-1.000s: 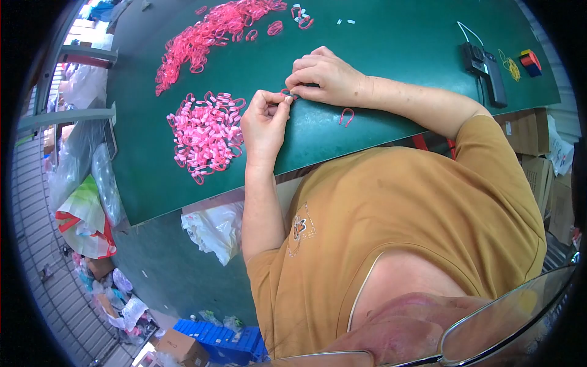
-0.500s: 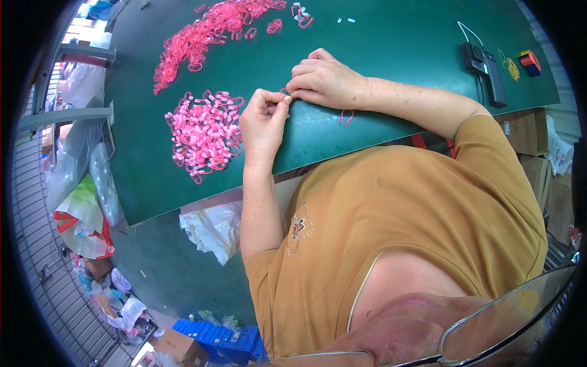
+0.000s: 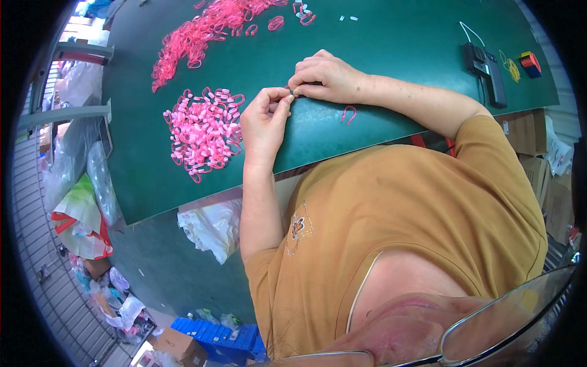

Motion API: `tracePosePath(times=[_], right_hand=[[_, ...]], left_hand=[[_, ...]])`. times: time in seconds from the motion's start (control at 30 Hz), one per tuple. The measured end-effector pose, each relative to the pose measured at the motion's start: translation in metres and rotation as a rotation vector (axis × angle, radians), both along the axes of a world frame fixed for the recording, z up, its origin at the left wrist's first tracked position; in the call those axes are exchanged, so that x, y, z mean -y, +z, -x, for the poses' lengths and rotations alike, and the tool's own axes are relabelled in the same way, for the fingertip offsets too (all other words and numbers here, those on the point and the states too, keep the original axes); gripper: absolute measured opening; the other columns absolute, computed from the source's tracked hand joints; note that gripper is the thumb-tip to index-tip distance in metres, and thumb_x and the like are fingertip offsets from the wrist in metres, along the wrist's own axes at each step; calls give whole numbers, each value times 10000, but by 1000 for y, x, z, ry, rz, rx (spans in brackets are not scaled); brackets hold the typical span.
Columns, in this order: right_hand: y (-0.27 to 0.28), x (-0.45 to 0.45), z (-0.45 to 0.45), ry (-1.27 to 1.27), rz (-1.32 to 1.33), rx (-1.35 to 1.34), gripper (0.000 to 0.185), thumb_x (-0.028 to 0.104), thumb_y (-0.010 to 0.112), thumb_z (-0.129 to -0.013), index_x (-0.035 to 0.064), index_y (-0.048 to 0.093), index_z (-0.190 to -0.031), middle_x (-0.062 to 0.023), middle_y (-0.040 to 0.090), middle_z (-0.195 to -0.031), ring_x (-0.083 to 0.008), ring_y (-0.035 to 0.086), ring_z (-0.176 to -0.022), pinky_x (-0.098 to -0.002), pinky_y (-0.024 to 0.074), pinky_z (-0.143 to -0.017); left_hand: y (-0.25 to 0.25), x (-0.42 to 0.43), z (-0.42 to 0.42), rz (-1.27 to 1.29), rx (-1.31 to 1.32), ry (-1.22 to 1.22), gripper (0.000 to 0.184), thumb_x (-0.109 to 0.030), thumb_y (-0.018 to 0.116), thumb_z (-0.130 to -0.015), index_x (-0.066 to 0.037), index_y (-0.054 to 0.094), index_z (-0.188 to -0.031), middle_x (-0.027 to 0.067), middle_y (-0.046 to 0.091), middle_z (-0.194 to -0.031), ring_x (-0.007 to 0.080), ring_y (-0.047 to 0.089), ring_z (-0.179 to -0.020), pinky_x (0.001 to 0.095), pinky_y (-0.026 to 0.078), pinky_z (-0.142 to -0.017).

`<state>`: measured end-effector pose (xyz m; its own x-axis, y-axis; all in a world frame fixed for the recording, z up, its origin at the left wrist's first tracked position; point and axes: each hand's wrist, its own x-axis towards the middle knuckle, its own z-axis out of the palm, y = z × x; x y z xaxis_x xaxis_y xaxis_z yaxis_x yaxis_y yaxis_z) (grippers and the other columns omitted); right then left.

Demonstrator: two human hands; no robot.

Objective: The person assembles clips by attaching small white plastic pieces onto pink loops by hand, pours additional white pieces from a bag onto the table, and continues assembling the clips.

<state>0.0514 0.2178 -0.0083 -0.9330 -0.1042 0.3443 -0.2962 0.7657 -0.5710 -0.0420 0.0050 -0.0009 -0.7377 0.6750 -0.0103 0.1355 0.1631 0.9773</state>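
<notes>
My left hand (image 3: 265,120) is closed in a pinch, its thumb and index finger meeting the fingertips of my right hand (image 3: 324,78). My right hand is also pinched, and whatever lies between the fingertips is too small and covered to make out. To the left of my left hand lies a pile of pink loops with pale pink pieces on them (image 3: 203,134). A single pink loop (image 3: 349,115) rests on the green table (image 3: 391,55) just below my right wrist.
Plain pink loops (image 3: 199,37) form a long heap at the table's far left. Near the far edge are loops with white pieces (image 3: 303,13) and two small white pieces (image 3: 353,18). A black device (image 3: 487,72), yellow bands (image 3: 510,67) and a red-and-blue object (image 3: 530,63) sit at right.
Both hands stay joined at the fingertips with only slight shifts. The pink bit that showed at the fingertips earlier is now mostly hidden. The single loop, partly covered half a second ago, shows fully.
</notes>
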Motion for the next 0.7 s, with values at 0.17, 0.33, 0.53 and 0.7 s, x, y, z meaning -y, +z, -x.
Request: tracePosePath(times=[0.17,0.33,0.53,0.7], right_hand=[[2,2,-1,6,-18,-24,142,263,718,-1019,159,787,-1087,32,713,-976,-173,691,-1019,-416,441,-1002],[3,0,-2,11,-31,-25,142,266,719,-1020,161,788,-1086,30,705,-965,-173,688,-1014,-420,441,-1003],[4,0,-4,17,-61,-37,140,272,720,-1021,170,791,-1085,25,695,-960,-178,679,-1004,-429,441,-1017],[3,1,-4,3,-57,-46,138,278,727,-1017,171,800,-1065,24,693,-953,-184,678,-1003,-428,443,-1020]], left_hand=[[2,5,3,65,-79,-38,165,-28,765,-981,-35,790,-1144,11,776,-961,52,685,-759,238,569,-724],[4,3,-2,66,-152,-17,258,-17,759,-972,-48,774,-1228,38,791,-991,58,694,-764,242,577,-707],[6,3,1,110,-254,-50,284,-9,747,-964,-58,771,-1243,51,792,-1025,71,700,-761,249,582,-700],[5,1,1,96,-306,-36,231,-18,748,-966,-63,776,-1191,62,769,-1005,98,686,-716,272,571,-677]])
